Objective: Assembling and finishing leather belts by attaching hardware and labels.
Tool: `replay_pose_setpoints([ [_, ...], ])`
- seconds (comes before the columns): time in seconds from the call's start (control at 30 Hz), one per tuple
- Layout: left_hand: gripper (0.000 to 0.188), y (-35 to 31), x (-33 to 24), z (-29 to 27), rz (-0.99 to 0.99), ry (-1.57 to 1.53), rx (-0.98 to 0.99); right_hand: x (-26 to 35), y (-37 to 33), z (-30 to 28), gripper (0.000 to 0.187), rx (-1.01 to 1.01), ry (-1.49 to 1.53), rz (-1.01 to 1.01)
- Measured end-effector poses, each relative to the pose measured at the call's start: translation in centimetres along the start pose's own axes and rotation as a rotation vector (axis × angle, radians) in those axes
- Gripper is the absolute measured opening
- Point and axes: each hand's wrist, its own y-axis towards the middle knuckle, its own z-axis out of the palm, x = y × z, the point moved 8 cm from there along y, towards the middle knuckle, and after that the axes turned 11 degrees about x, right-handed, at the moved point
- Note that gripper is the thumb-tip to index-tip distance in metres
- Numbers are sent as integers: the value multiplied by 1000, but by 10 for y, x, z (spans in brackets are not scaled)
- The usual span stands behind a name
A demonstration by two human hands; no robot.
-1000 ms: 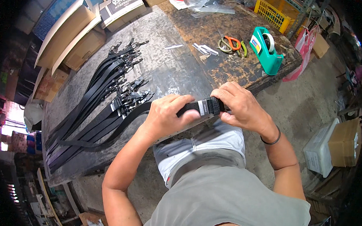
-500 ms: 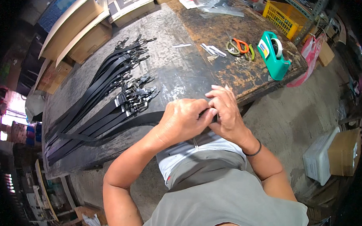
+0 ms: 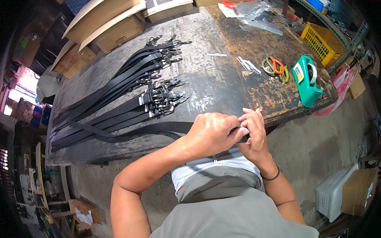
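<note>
A black webbing strap (image 3: 156, 127) runs from the left part of the table into my hands, held close to my body at the table's front edge. My left hand (image 3: 210, 132) is closed round the strap, thumb pressed toward the other hand. Facing it, my right hand (image 3: 254, 139) pinches the strap's dark end with curled fingers. The fingers mostly cover that end, so its details are hidden. To the left lie two bunches of similar black straps, a farther bunch (image 3: 130, 76) and a nearer bunch (image 3: 118, 113), with metal hooks (image 3: 168, 96) at their right ends.
A green tape dispenser (image 3: 306, 83) stands at the table's right corner. Beside it lie orange-handled scissors (image 3: 278, 66) and small white strips (image 3: 249, 65). Cardboard boxes (image 3: 117, 33) line the far left, and a yellow crate (image 3: 319, 43) sits beyond the right edge.
The view has swung, so the table and its contents appear farther right. My hands appear lower and to the right in the picture, both still gripping the strap.
</note>
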Motion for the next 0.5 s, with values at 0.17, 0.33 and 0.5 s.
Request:
replay_pose_setpoints([
  [0.17, 27, -2, -5, -3, 15, 11, -17, -2, 1, 2, 24, -42, 45, 24],
  [0.33, 26, -5, -8, -3, 38, 18, -31, -2, 1, 6, 20, -32, 39, 27],
  [0.5, 27, -6, -18, -9, 66, 18, -70, -1, -2, 5, 14, -82, -28, -10],
])
